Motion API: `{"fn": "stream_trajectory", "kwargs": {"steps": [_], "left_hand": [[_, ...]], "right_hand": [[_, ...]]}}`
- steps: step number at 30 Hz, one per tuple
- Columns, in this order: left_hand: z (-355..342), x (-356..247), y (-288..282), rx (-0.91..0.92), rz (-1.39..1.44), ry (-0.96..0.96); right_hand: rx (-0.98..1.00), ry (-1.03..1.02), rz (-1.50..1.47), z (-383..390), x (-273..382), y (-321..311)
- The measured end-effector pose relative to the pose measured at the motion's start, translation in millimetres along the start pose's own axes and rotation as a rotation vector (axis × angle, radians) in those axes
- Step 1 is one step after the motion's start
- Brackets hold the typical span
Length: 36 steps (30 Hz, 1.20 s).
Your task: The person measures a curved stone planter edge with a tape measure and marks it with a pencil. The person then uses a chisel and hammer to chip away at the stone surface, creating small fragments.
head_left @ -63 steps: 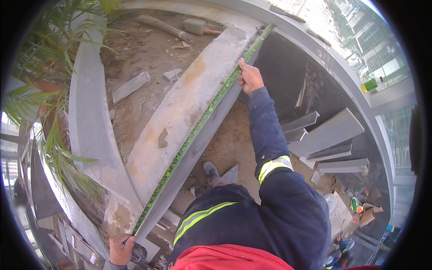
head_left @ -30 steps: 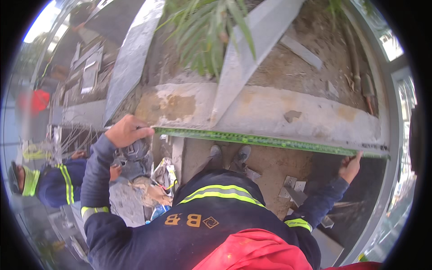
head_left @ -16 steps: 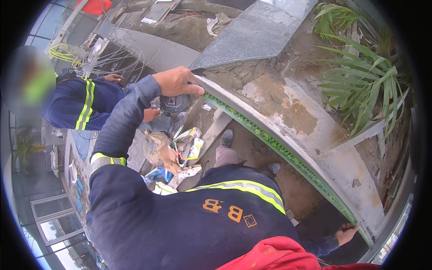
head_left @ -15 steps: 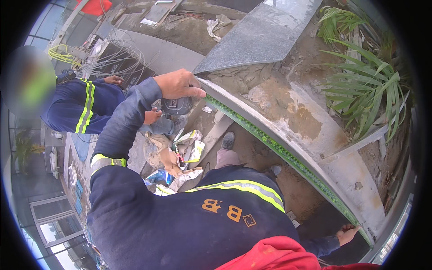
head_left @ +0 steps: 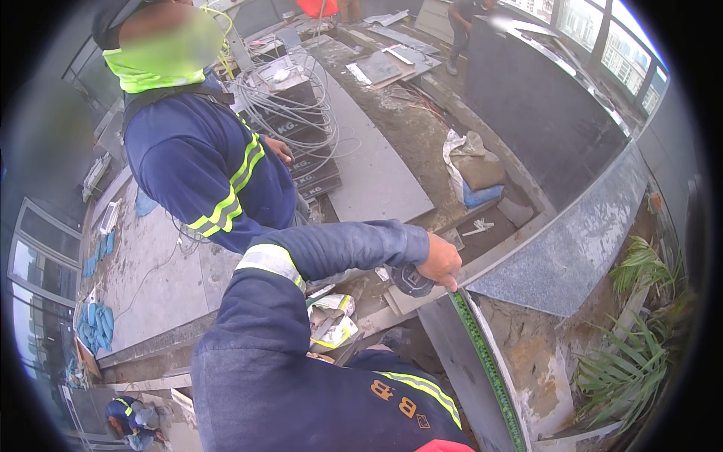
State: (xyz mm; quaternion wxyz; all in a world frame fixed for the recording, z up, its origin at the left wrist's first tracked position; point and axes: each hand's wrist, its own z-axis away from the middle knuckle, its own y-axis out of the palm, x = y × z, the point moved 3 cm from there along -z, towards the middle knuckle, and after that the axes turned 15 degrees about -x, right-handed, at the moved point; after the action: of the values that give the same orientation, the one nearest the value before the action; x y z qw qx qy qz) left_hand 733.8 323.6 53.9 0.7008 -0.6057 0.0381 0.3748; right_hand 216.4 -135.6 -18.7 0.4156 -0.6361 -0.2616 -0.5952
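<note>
My left hand [head_left: 440, 260] is closed at the upper end of a long green strip with dark markings [head_left: 486, 361], like a tape measure's blade, pinching it against the edge of a pale slab. A dark round object [head_left: 413, 279] sits just behind the fingers; what it is, I cannot tell. A speckled grey stone slab [head_left: 565, 241] lies right of my hand. The strip runs down along the slab edge to the bottom of the view. My right hand is out of view.
A co-worker [head_left: 192, 166] in reflective navy clothing stands close at left, by cable coils [head_left: 271, 113] on stacked boxes. Other workers appear at top [head_left: 459, 34] and lower left [head_left: 132, 418]. Torn sacks [head_left: 471, 173], a dark panel [head_left: 542, 113] and palm fronds [head_left: 617, 369] surround the slabs.
The view has swung left, bringing the co-worker and dark panel further into it. My left hand stays at the strip's end; my right hand has left the frame.
</note>
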Motion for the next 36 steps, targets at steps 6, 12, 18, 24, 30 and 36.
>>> {"fn": "stream_trajectory", "kwargs": {"steps": [6,12,18,24,30,36], "left_hand": [[-10.1,5.9,1.5,0.041,0.046,0.052],[-9.8,12.6,11.7,0.058,0.055,0.053],[-15.3,19.5,18.8,0.037,0.039,0.133],[-18.3,21.8,22.0,0.027,0.045,0.219],[-14.1,19.5,16.3,0.07,0.036,0.187],[-10.8,14.1,12.3,0.074,0.011,0.184]], "right_hand": [[0.156,-0.039,-0.022,88.2,11.1,68.4],[0.247,-0.051,-0.033,124.2,14.1,99.2],[0.281,-0.056,-0.05,133.4,13.4,107.6],[0.289,-0.06,-0.054,139.0,12.5,109.0],[0.297,-0.056,-0.049,144.4,10.6,109.8],[0.296,-0.055,-0.048,147.4,8.2,107.0]]}}
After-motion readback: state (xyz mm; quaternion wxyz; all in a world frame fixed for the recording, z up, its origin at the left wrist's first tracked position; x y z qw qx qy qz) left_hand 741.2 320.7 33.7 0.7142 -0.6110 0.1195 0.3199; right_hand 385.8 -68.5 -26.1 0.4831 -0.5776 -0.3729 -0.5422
